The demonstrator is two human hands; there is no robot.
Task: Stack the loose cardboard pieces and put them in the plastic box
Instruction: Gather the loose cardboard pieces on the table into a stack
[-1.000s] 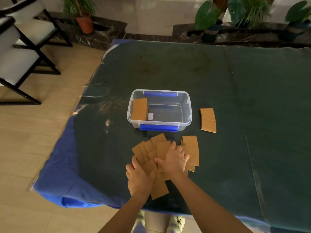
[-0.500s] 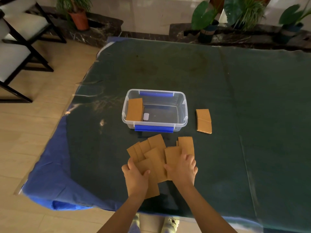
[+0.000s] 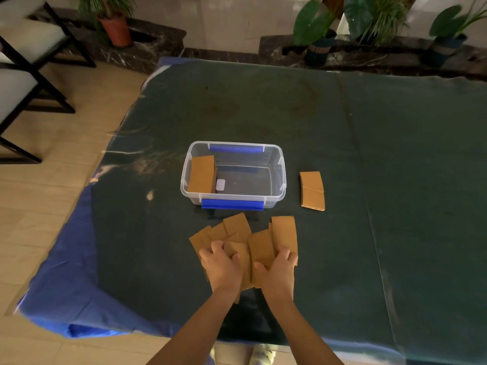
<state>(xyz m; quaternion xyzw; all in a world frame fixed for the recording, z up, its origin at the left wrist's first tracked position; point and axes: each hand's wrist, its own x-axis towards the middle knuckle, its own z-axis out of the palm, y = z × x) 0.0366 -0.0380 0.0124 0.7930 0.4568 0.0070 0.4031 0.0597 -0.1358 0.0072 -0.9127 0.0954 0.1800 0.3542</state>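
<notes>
Dark green bench (image 3: 263, 106), and near its front edge the loose cardboard pieces (image 3: 245, 241) are fanned out, long axes running roughly near-to-far. Left hand (image 3: 221, 267) and right hand (image 3: 276, 272) press in from either side, fingers curled onto them. Clear plastic box (image 3: 283, 177) sits just beyond, one cardboard stack (image 3: 201, 175) inside at its left end.

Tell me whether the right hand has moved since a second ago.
Yes. The right hand was over the middle of the fanned cardboard pieces, towards the box. Now it grips their right edge, farther from the box and nearer the person.
</notes>
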